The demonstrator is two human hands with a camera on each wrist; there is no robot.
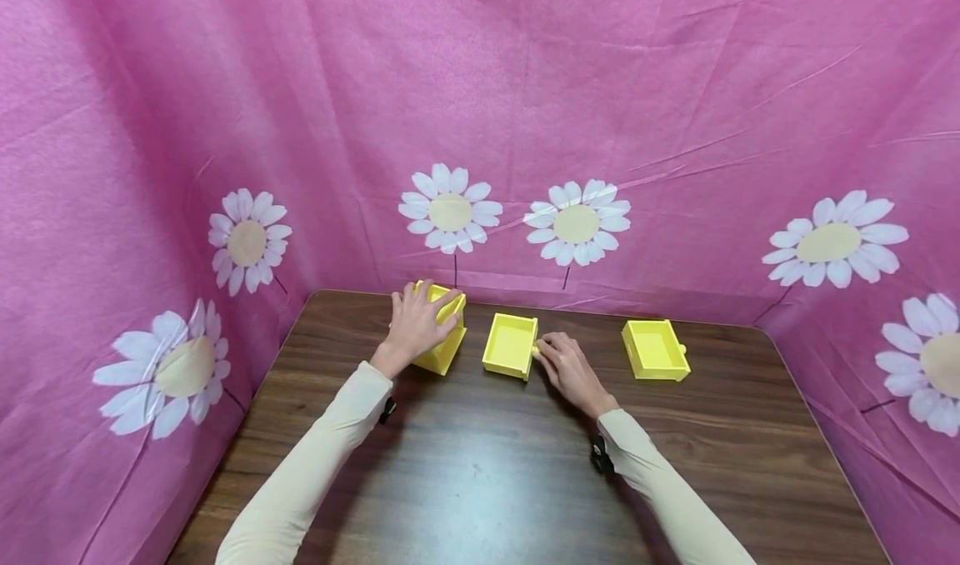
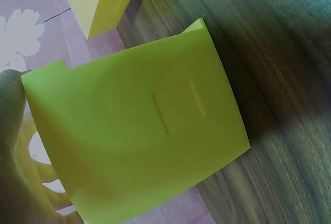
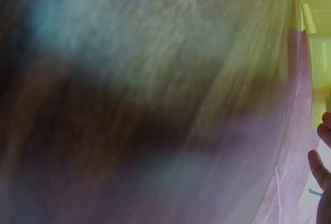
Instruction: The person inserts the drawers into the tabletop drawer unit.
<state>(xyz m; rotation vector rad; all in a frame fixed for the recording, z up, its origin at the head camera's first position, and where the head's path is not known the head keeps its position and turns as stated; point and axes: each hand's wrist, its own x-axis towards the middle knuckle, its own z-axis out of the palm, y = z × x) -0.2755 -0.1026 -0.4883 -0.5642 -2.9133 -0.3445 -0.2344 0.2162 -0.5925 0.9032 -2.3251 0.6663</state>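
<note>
My left hand (image 1: 416, 323) rests over the top of a yellow cabinet shell (image 1: 442, 355), fingers spread across it and gripping its sides. In the left wrist view the shell's flat side (image 2: 129, 125) fills the middle, a faint square outline on it, and fingers show behind its edge. To its right is a shallow yellow drawer (image 1: 510, 344), apart from the shell, its knob facing right. The fingertips of my right hand (image 1: 573, 373) are at that knob, pinching it. The right wrist view catches only the drawer's front (image 3: 320, 63) and a few fingers at the edge.
A second yellow drawer (image 1: 654, 348) sits on the right of the dark wooden table (image 1: 480, 465), knob to the right. Behind the table and along both sides hangs a pink curtain (image 1: 480, 90) with large white flowers.
</note>
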